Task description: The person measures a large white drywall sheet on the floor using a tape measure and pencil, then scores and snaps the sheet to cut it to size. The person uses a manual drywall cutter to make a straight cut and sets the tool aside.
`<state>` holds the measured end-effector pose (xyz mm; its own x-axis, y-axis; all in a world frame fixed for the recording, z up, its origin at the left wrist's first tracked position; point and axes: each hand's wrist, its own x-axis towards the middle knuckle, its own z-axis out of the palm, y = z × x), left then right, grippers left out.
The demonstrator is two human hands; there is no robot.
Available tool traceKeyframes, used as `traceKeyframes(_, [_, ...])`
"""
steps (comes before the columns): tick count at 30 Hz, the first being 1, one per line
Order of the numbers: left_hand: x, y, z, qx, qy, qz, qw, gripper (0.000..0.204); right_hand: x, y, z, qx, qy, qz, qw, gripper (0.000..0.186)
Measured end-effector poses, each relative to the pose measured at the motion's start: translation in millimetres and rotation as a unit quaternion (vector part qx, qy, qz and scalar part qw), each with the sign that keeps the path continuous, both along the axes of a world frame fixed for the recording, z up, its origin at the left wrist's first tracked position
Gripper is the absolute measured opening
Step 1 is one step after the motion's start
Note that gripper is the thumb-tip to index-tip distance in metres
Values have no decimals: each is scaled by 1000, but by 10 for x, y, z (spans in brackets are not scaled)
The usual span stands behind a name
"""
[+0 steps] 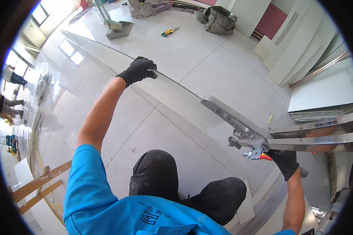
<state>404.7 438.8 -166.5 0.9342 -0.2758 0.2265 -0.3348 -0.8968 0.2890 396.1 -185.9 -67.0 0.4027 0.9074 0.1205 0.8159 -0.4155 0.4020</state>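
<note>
My left hand (139,71), in a black glove, is closed over the upper edge of a long, thin, pale panel (164,94). The panel runs from the far left toward the right, its face glossy. At its right end lies a flat metal bar (233,115) with holes along it. Beside the bar is a metal tool (255,145) with small fittings and a red-and-yellow lever. My right hand (285,162), also black-gloved, is closed at this tool, next to the lever; a grey end sticks out past the hand. Its fingertips are mostly hidden.
Yellow-handled pliers (170,32) lie on the tiled floor. A dustpan (119,30) and grey bags (217,20) are farther back. White boards (298,47) lean at the right; polished metal strips (313,143) jut in there. A wooden frame (43,182) stands at the left, with people beyond.
</note>
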Motion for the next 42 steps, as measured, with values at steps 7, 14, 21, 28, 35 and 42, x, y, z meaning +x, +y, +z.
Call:
traceKeyframes(7, [-120,-191,150,24,13,33,999,26,-91,242,180,80,276,-145,947,26])
traceKeyframes(14, [-111,-477,220,-23,-43,-9,999,22,-54,237,363,57,204,-78,974,30])
traceKeyframes(21, [-189,-455,133,-11,-62,-13,998,23,65,280,250,-2,121,9,993,30])
traceKeyframes(28, [-139,-680,161,-20,-60,9,998,24,49,146,193,23,208,-46,977,30])
traceKeyframes(35, [-204,-868,331,16,-20,-3,1000,19,-23,399,416,59,294,-84,950,27])
traceKeyframes(42, [-242,-1076,380,14,-10,1,1000,19,54,216,283,52,231,-26,971,20])
